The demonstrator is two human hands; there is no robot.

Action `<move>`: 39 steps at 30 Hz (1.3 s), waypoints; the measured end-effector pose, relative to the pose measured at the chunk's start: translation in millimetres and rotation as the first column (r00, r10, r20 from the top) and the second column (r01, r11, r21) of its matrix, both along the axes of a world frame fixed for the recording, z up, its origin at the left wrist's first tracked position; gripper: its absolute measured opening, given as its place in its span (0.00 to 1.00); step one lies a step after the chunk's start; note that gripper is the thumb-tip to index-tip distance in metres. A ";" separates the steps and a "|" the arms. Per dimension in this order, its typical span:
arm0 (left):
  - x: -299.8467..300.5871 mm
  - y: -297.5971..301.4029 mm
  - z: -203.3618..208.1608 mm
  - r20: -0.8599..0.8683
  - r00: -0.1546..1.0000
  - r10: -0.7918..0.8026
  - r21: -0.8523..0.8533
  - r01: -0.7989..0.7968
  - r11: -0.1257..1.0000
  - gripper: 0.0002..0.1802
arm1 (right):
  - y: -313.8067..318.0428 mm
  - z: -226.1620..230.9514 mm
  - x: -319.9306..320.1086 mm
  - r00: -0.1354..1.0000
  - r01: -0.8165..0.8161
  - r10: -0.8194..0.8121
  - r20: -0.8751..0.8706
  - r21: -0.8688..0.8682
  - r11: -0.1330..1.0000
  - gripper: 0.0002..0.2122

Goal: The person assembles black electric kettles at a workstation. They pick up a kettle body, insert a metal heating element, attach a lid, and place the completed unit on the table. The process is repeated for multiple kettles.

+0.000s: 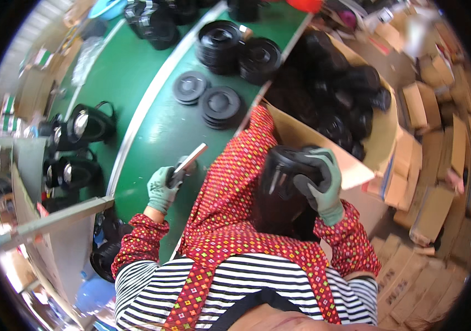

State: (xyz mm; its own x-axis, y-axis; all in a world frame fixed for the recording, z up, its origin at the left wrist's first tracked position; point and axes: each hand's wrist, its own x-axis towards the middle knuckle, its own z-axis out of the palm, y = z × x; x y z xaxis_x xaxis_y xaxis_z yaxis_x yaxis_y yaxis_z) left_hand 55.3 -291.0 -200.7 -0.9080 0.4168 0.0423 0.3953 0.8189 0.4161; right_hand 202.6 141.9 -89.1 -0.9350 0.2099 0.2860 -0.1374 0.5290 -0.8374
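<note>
My left hand [164, 186], in a pale green glove with grey fingertips, is closed above the green tabletop. A short pale bar-shaped tool [196, 155] sticks out of its grip toward the upper right; its exact kind is not clear. My right hand [322, 185], gloved the same way, grips the upper right end of a glossy black rounded vessel [277, 185]. That vessel rests against my lap, on the red patterned apron [227, 190]. Its lower part is dark and hard to make out.
Stacks of black round lids [219, 47] and flat grey-black discs [220, 105] stand on the green table [153, 129]. Black vessels with handles [89, 122] sit further left. At my right, a large cardboard box [307, 135] holds several black vessels; flattened cartons [412, 281] lie beyond.
</note>
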 end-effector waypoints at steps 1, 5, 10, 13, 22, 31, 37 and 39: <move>0.4 3.8 3.5 -0.032 0.999 0.006 0.013 -0.005 1.000 0.29 | 3.0 -5.8 -2.5 0.997 0.035 -0.046 -0.056 -0.176 0.984 0.21; 4.8 51.4 74.1 -0.058 0.993 -0.099 0.308 0.112 0.945 0.56 | 18.1 30.2 -45.5 0.965 0.234 -0.262 -0.016 -0.405 0.884 0.13; 2.8 86.8 141.8 0.052 0.839 -0.542 0.692 0.361 0.625 0.47 | -28.2 31.9 -108.3 0.986 0.053 0.130 0.101 -0.943 0.330 0.25; -12.3 71.7 140.8 0.141 0.881 -0.452 0.829 0.145 0.540 0.23 | -61.5 9.1 -145.0 0.921 0.109 0.371 0.118 -0.993 0.046 0.27; -229.0 49.0 89.5 0.229 0.954 0.195 0.847 -0.294 0.442 0.18 | -108.2 -56.4 -116.0 0.987 -0.090 0.128 0.092 -0.338 0.937 0.20; -368.7 56.1 34.2 0.018 0.835 0.549 0.567 -0.461 0.682 0.29 | -109.2 -56.2 -117.1 0.969 -0.244 0.241 0.053 0.054 0.968 0.23; -262.3 18.3 77.8 -0.322 0.788 0.525 0.383 -0.399 0.833 0.53 | -110.8 -54.8 -111.7 0.972 -0.229 0.224 0.075 0.081 0.970 0.22; -230.0 -32.7 79.6 -0.492 0.683 0.540 0.366 -0.400 0.840 0.52 | -113.9 -56.1 -112.5 0.966 -0.259 0.258 0.019 0.130 0.957 0.21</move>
